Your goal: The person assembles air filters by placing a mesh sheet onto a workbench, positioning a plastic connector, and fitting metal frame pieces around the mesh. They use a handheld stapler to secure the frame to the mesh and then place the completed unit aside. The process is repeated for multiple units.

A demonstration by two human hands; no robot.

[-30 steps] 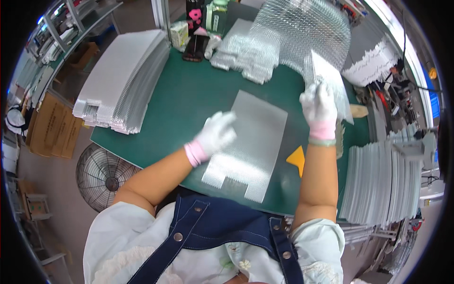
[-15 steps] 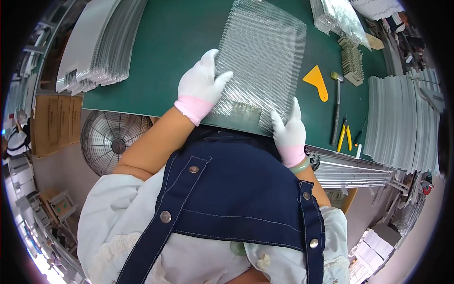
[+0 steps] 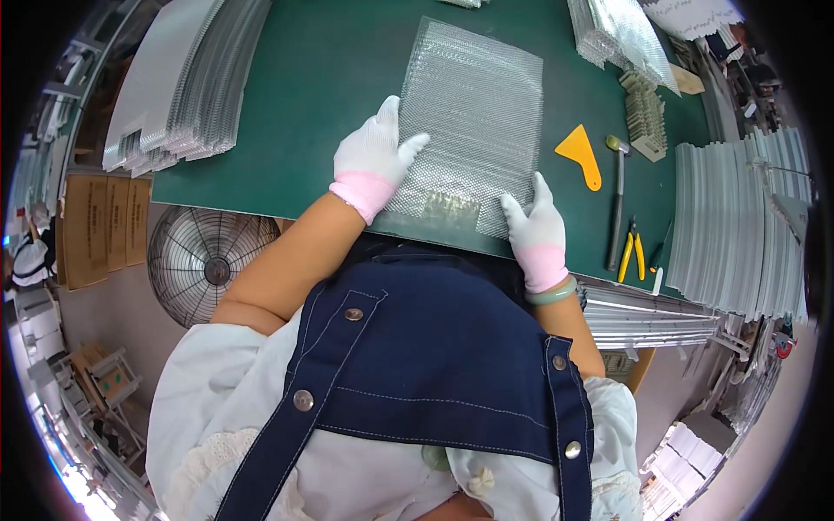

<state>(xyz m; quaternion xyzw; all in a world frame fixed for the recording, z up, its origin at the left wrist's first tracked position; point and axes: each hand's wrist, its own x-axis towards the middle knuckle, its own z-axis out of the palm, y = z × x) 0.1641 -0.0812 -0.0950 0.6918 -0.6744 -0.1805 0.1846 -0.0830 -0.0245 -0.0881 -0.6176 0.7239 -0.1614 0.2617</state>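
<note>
Green tabletop point(image 3: 313, 104) lies beneath mesh sheet point(image 3: 473, 113) partly hidden by left hand point(image 3: 369, 154).

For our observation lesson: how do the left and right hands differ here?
The left hand is by the left edge of the mesh sheet; the right hand, lower in the picture, is by its right edge. The right hand has a pale green bangle at its wrist; the left hand shows none. Both wear white gloves with pink cuffs.
</note>
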